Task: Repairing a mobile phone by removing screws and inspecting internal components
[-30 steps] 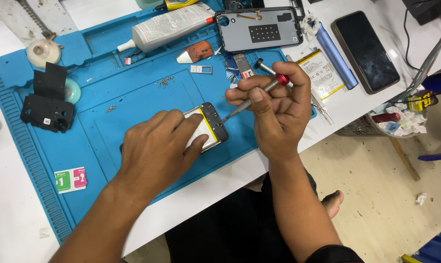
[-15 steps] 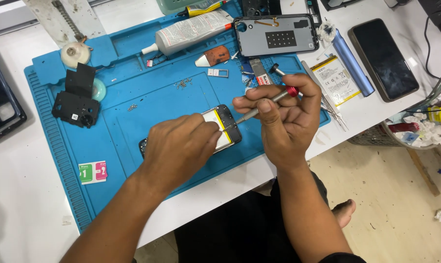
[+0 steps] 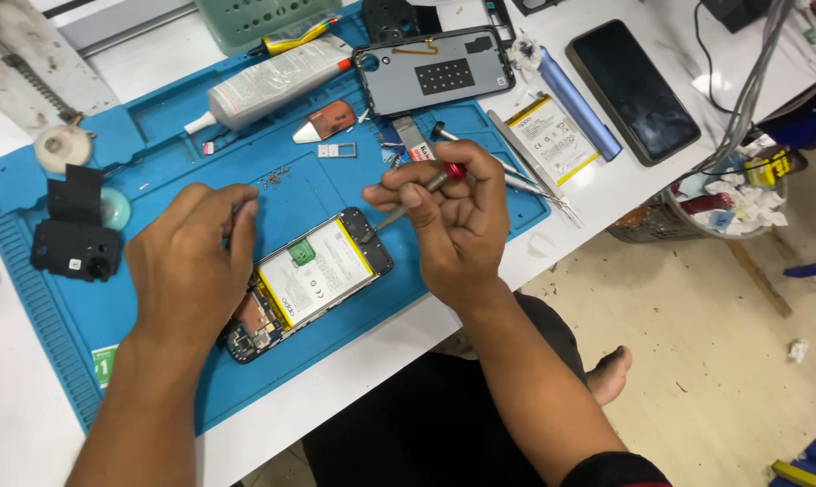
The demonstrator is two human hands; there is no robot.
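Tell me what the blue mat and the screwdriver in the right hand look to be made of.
Blue mat: likely silicone or soft rubber, matte, with moulded ridges and trays. Screwdriver, held in the right hand: seemingly a metal shaft, grey and slightly shiny, with a glossy red collar, material unclear.

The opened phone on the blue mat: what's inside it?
Inside the opened phone a white battery with yellow edges fills the middle, and a circuit board shows at its lower-left end. The left hand covers the frame's upper-left edge.

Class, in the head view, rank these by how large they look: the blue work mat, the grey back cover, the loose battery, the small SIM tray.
1. Blue work mat
2. Grey back cover
3. Loose battery
4. SIM tray
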